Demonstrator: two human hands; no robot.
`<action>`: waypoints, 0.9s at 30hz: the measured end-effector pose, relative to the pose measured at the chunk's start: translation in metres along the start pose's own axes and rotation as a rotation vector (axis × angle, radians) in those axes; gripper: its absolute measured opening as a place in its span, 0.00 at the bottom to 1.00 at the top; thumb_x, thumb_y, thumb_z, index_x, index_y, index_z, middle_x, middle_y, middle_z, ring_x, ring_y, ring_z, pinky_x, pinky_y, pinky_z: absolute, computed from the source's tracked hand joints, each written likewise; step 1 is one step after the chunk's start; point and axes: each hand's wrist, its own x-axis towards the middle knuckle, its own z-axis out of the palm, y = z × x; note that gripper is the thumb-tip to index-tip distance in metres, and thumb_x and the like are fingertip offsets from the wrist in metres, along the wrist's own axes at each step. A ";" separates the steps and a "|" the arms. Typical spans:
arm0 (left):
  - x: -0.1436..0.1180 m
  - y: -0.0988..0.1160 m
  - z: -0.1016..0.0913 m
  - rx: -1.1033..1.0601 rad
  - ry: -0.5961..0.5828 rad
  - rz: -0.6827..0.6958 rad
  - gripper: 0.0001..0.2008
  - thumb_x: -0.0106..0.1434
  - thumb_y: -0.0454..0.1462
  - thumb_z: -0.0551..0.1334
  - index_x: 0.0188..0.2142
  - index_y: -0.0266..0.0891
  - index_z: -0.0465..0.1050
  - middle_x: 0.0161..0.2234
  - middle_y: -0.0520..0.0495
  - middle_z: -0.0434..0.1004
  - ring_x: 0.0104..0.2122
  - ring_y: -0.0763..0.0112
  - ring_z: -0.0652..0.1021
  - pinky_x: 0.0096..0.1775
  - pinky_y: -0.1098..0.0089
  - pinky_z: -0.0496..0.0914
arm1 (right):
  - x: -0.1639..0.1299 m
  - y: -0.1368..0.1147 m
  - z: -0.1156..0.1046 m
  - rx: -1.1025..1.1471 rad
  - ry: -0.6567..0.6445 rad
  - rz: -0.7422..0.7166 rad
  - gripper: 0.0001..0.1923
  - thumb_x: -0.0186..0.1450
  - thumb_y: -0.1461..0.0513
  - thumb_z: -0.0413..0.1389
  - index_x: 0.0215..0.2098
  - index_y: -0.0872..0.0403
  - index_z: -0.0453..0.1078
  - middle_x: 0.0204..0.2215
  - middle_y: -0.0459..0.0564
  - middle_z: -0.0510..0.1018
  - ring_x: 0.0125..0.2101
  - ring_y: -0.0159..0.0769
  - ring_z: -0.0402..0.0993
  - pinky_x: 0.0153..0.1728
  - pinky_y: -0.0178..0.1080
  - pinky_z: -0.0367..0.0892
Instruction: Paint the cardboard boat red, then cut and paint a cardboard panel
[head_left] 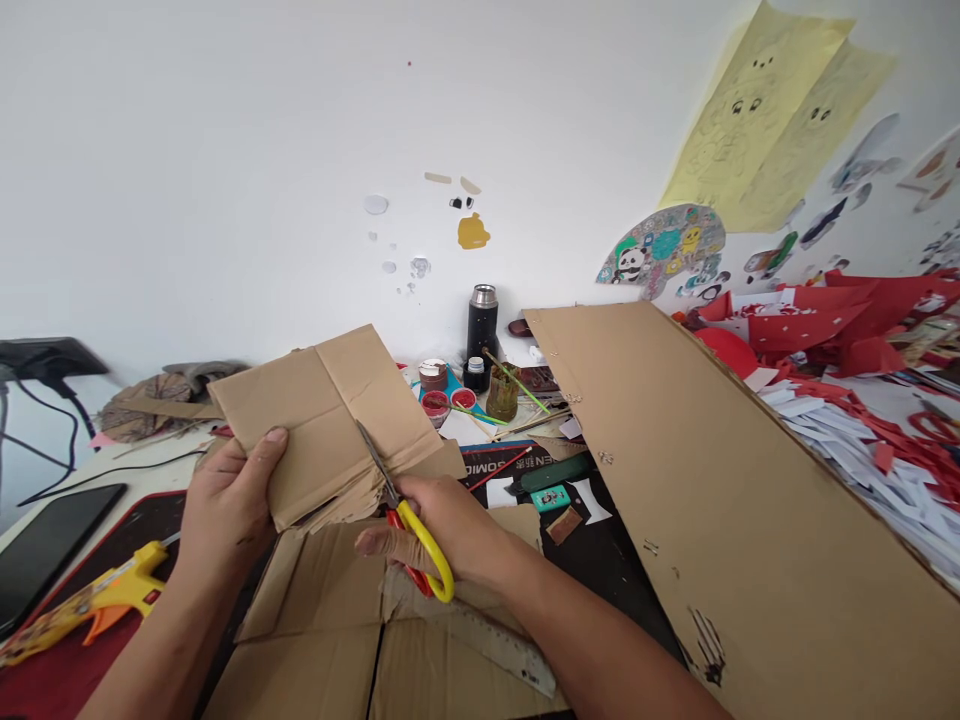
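Left hand (229, 500) pinched the cardboard piece (322, 420) above the desk, right hand (442, 535) gripped the scissors (405, 525) mid-cut. Looked like trimming; next snip would need blades following the crease.

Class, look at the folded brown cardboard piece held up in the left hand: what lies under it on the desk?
Under the folded brown cardboard piece lies a flattened brown cardboard box with a clear plastic ruler on it. The held piece and both hands cover that box's far part.

The cardboard (330, 420) at centre was plain brown; the scissors (416, 540) below it — yellow and red; the glue gun (97, 598), lower left, yellow and orange.
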 end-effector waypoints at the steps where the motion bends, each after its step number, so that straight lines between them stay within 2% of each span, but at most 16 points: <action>1: 0.000 -0.001 -0.001 0.018 -0.002 0.012 0.32 0.47 0.56 0.83 0.45 0.40 0.82 0.38 0.44 0.90 0.34 0.60 0.86 0.30 0.73 0.79 | 0.000 0.000 -0.001 -0.008 -0.006 -0.004 0.22 0.68 0.44 0.70 0.35 0.52 0.72 0.25 0.44 0.79 0.25 0.35 0.76 0.26 0.34 0.56; 5: 0.000 -0.002 -0.001 0.087 0.006 0.060 0.32 0.51 0.58 0.80 0.47 0.40 0.83 0.40 0.45 0.90 0.36 0.61 0.86 0.32 0.73 0.80 | 0.000 0.001 -0.003 -0.017 -0.044 -0.029 0.23 0.69 0.43 0.69 0.36 0.51 0.71 0.24 0.42 0.78 0.25 0.35 0.75 0.28 0.34 0.56; 9: -0.003 0.001 0.002 0.066 0.000 0.024 0.33 0.47 0.58 0.82 0.44 0.39 0.83 0.36 0.45 0.89 0.31 0.62 0.85 0.28 0.73 0.78 | 0.002 0.001 -0.002 -0.024 -0.030 -0.006 0.24 0.70 0.41 0.67 0.35 0.51 0.71 0.26 0.44 0.80 0.28 0.37 0.78 0.29 0.34 0.59; 12: -0.006 0.005 0.005 0.047 0.009 0.013 0.32 0.43 0.57 0.83 0.40 0.39 0.82 0.30 0.49 0.86 0.25 0.68 0.81 0.24 0.74 0.76 | 0.003 0.001 0.000 -0.056 -0.016 0.018 0.25 0.71 0.40 0.65 0.33 0.51 0.72 0.24 0.45 0.79 0.28 0.38 0.78 0.30 0.34 0.60; 15: -0.010 0.010 0.010 -0.005 0.021 -0.018 0.34 0.36 0.56 0.85 0.37 0.40 0.81 0.26 0.52 0.83 0.21 0.72 0.78 0.21 0.76 0.74 | 0.003 0.001 0.001 -0.065 -0.010 0.008 0.25 0.70 0.40 0.67 0.33 0.52 0.73 0.24 0.44 0.79 0.28 0.38 0.77 0.30 0.34 0.60; 19: -0.015 0.019 0.018 -0.076 0.067 -0.093 0.37 0.25 0.53 0.87 0.32 0.40 0.79 0.24 0.52 0.83 0.17 0.72 0.76 0.18 0.74 0.73 | 0.003 0.001 0.001 -0.080 -0.013 -0.031 0.25 0.68 0.40 0.68 0.33 0.52 0.76 0.23 0.43 0.77 0.27 0.35 0.74 0.30 0.34 0.60; 22: -0.018 0.022 0.022 -0.096 0.069 -0.100 0.36 0.26 0.50 0.86 0.33 0.40 0.79 0.24 0.52 0.83 0.17 0.72 0.76 0.18 0.74 0.74 | 0.003 -0.001 0.001 -0.091 0.010 -0.045 0.23 0.67 0.42 0.70 0.34 0.52 0.77 0.24 0.42 0.77 0.27 0.35 0.73 0.30 0.34 0.59; 27: -0.018 0.026 0.026 -0.095 0.080 -0.126 0.34 0.27 0.46 0.85 0.35 0.40 0.81 0.24 0.53 0.83 0.15 0.72 0.73 0.15 0.74 0.70 | 0.001 -0.007 0.000 -0.114 0.007 -0.017 0.22 0.66 0.45 0.72 0.33 0.52 0.75 0.26 0.43 0.77 0.29 0.35 0.73 0.30 0.34 0.57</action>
